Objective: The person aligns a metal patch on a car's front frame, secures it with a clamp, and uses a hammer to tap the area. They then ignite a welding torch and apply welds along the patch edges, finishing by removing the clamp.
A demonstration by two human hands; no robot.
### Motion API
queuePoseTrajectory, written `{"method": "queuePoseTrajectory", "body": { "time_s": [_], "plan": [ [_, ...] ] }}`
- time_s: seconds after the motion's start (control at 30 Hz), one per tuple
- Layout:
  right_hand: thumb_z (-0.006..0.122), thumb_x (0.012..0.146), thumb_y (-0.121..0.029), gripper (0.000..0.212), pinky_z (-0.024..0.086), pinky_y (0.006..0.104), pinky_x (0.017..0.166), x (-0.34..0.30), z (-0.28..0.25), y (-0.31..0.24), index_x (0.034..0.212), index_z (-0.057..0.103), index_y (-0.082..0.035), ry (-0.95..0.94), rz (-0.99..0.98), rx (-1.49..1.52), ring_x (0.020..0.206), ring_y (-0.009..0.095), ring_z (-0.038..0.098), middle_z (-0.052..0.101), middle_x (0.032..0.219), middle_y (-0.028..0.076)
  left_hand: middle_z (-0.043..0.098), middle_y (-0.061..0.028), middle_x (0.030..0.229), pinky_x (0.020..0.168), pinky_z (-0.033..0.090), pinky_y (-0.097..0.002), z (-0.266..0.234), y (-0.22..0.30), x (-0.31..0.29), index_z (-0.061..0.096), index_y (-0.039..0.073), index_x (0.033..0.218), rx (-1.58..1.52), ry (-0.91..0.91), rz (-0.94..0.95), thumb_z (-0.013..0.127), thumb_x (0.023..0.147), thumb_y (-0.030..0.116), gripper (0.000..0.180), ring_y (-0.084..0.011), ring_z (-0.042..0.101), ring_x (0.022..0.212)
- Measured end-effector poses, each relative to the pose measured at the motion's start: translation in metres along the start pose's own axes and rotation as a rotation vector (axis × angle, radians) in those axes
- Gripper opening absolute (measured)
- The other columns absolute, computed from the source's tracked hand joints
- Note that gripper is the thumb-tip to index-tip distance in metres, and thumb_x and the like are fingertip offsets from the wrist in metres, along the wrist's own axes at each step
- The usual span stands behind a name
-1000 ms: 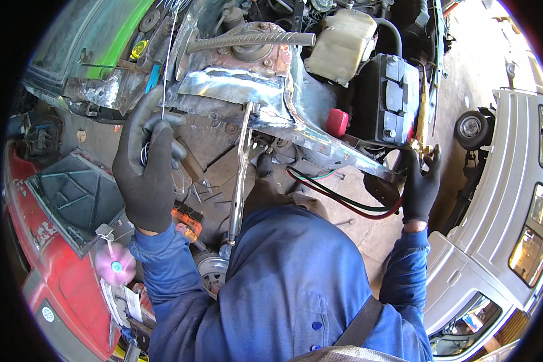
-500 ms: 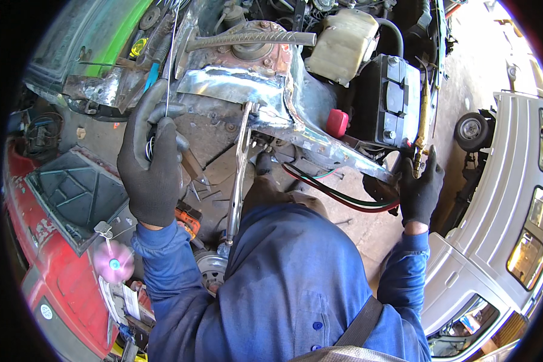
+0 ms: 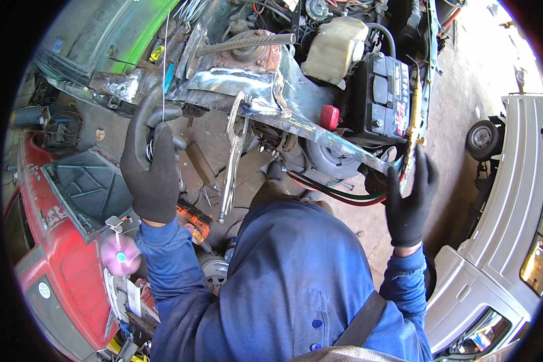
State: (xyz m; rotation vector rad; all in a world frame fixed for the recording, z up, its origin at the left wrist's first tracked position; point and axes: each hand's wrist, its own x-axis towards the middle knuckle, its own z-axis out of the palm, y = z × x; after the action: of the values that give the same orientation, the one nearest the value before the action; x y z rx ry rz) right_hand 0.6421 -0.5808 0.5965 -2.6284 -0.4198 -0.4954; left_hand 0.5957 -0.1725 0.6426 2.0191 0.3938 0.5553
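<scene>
My left hand, in a dark glove, is closed round a thin metal rod that stands nearly upright. A bit of bent wire shows by its palm. At the right, my gloved right hand has its fingers stretched out and apart. Just beyond those fingertips lies a brass gas torch, leaning along the car body's edge beside the battery. Red and green hoses run by this hand. Between my hands, long locking pliers hang clamped to the edge of a bare metal panel.
Ahead is the engine bay with a black battery, a pale plastic tank and a ribbed bar. A red vehicle stands left, a white van right. An orange tool lies below the left hand.
My right hand has drawn back slightly from the torch and its fingers have spread. The left hand keeps hold of the rod. The view has shifted a little.
</scene>
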Motion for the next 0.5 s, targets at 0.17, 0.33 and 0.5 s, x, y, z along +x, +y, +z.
{"method": "queuePoseTrajectory", "body": {
  "time_s": [0.17, 0.33, 0.5],
  "plan": [
    [0.084, 0.089, -0.009, 0.066, 0.052, 0.0478, 0.103, -0.021, -0.007, -0.010, 0.151, 0.062, -0.004, -0.172, -0.050, 0.251, 0.117, 0.039, 0.065, 0.065, 0.134, 0.021, 0.075, -0.0105, 0.120, 0.074, 0.053, -0.0244, 0.003, 0.037, -0.031, 0.058, 0.001, 0.156, 0.059, -0.005, 0.049, 0.054, 0.109, 0.008, 0.048, -0.0065, 0.062, 0.084],
    [0.084, 0.089, -0.010, 0.063, 0.053, 0.0469, 0.103, -0.039, -0.020, -0.003, 0.149, 0.064, -0.004, -0.350, -0.172, 0.358, 0.119, 0.040, 0.065, 0.068, 0.132, 0.022, 0.075, -0.0107, 0.121, 0.075, 0.053, -0.0247, 0.013, 0.072, -0.068, 0.058, 0.003, 0.156, 0.113, 0.020, 0.065, 0.054, 0.109, 0.008, 0.048, -0.0067, 0.062, 0.085],
    [0.083, 0.092, -0.016, 0.058, 0.053, 0.0477, 0.098, -0.061, -0.033, 0.009, 0.145, 0.065, -0.003, -0.464, -0.246, 0.440, 0.111, 0.039, 0.066, 0.070, 0.125, 0.020, 0.075, -0.0102, 0.121, 0.076, 0.054, -0.0253, 0.022, 0.096, -0.109, 0.060, 0.004, 0.155, 0.144, 0.035, 0.084, 0.056, 0.108, 0.006, 0.048, -0.0069, 0.063, 0.086]
  ]
}}
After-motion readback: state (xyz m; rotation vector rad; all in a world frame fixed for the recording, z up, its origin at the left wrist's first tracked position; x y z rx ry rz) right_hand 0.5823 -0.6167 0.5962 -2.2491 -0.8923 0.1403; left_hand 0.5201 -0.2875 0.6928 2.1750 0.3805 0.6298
